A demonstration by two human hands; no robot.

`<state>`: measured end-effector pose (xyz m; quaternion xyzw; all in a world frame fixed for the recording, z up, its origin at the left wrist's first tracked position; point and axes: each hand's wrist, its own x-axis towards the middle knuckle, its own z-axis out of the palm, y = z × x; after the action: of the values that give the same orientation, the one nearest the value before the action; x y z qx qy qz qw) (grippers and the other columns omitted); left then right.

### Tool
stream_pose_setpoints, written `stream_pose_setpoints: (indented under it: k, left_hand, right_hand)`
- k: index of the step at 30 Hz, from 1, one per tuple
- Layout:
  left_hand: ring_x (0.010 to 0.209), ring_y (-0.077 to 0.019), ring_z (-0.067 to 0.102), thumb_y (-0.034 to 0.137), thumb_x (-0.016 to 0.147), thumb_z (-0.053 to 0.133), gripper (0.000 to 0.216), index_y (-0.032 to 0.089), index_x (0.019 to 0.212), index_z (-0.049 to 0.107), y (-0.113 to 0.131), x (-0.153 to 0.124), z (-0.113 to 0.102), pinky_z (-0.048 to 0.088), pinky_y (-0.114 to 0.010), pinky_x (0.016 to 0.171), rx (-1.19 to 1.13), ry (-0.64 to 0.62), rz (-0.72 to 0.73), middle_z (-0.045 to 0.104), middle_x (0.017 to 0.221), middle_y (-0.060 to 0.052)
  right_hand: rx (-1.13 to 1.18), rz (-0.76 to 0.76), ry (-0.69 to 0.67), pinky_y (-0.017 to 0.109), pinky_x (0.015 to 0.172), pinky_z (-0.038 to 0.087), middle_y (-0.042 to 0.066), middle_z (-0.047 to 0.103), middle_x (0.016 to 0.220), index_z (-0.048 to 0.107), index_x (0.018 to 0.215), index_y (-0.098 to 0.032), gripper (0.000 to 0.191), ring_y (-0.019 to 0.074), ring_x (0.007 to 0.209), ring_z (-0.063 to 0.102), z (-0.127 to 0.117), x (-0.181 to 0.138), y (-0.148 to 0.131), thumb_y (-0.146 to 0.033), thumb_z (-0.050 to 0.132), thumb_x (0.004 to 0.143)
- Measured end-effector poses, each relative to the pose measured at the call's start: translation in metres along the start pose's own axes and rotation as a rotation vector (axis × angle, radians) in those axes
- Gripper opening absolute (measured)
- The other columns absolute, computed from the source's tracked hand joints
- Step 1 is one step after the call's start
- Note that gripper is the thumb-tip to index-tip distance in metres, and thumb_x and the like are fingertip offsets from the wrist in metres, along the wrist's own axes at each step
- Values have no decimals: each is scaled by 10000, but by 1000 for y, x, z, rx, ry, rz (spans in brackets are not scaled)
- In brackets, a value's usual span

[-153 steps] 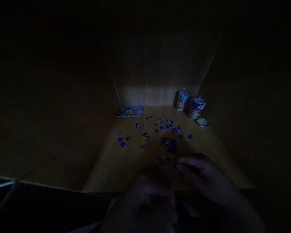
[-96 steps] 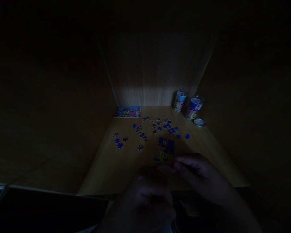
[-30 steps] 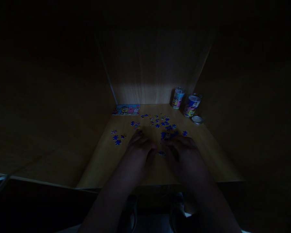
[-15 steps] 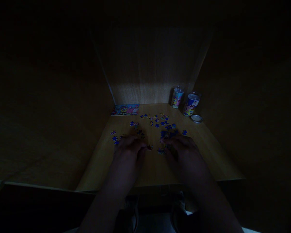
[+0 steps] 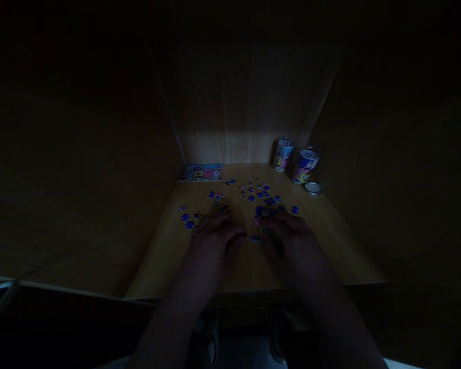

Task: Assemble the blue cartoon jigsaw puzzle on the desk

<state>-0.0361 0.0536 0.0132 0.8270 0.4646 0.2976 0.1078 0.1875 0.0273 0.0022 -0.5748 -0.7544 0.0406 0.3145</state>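
The scene is dim. My left hand [image 5: 217, 241] is closed in a pinch, and a small jigsaw piece [image 5: 248, 237] shows faintly at its fingertips. To its right, my right hand [image 5: 292, 238] bends its thumb and fingers round the near edge of a joined section of jigsaw pieces [image 5: 263, 212], mostly blue, with part of a cartoon figure. Its fingers hide the lower part of that section. A few joined pieces [image 5: 255, 239] lie between the two hands, close to the right thumb.
Loose puzzle pieces [image 5: 251, 198] are scattered beyond my hands, and several blue ones [image 5: 189, 225] lie at the left. A picture sheet [image 5: 202, 172] lies at the back left. Two cartoon-printed cans [image 5: 283, 155] [image 5: 305, 166] and a round lid [image 5: 313, 188] stand back right. Wooden panels surround the tabletop [image 5: 169, 266].
My left hand has moved right with its jigsaw piece, closer to the joined section. My right hand stays at the section. The view has shifted slightly.
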Motion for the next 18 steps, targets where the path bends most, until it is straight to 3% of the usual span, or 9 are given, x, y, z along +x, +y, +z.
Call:
stream_pose_setpoints:
  k: [18]
  left_hand:
    - [1078, -277, 691, 94, 959, 781, 164, 250, 1002, 754, 2, 3, -1, 534, -485, 1000, -37, -10, -16, 753, 1103, -33]
  right_hand:
    - [6, -10, -8, 539, 1111, 569, 107, 771, 1276, 777, 1308, -243, 296, 309, 1219, 690, -1, 1, -3, -245, 674, 1030]
